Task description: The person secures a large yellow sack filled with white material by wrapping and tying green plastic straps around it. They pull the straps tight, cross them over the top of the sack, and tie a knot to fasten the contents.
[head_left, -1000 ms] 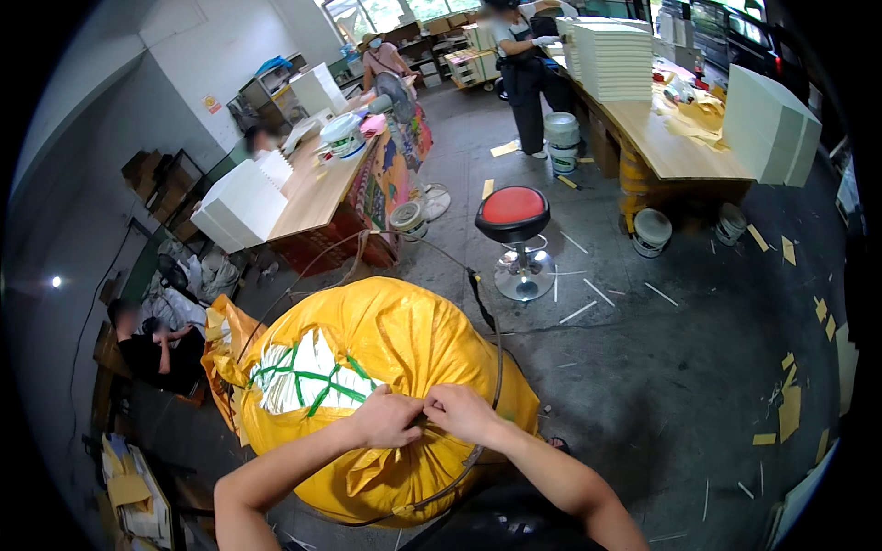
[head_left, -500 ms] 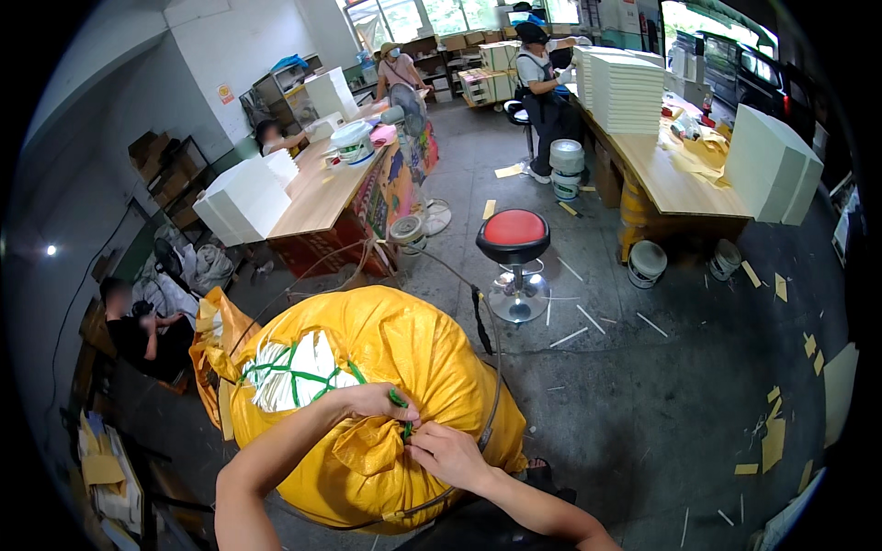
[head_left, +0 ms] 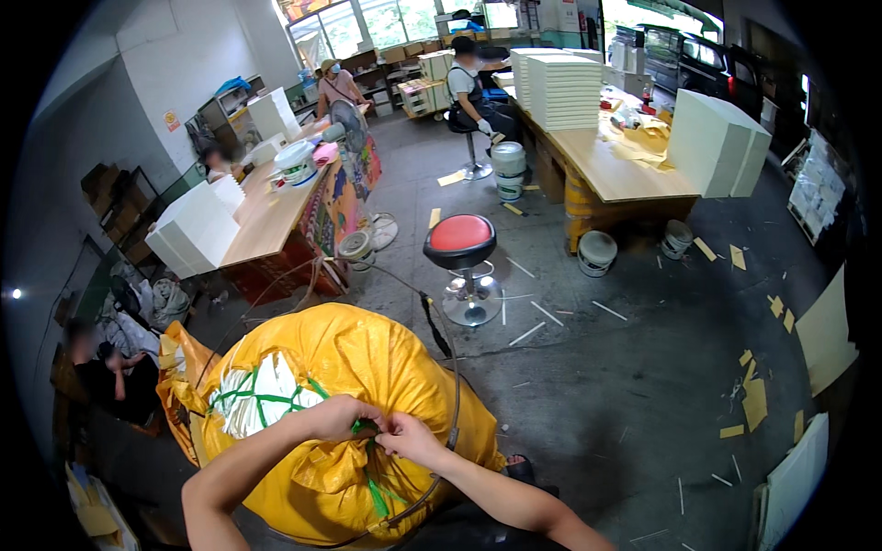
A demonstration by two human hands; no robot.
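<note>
A big, bulging yellow woven sack stands in front of me, its top partly gathered. White paper strips show through its opening, crossed by green cord. My left hand and my right hand meet over the gathered cloth, fingers pinched close together. Between them they grip a green plastic cord, whose loose end hangs down over the sack. The left fingertips are partly hidden behind the knuckles. A dark cable runs over the sack, close to my right wrist.
Beyond the sack stands a red-topped stool. White stacks lie on a left table and a right table. Buckets stand on the floor among paper scraps. People sit at the tables; another person sits at the left.
My view has swung right, so the scene shifts left. Both hands stay together on the cord; a length of it now hangs below them. The far worker at the right table now sits.
</note>
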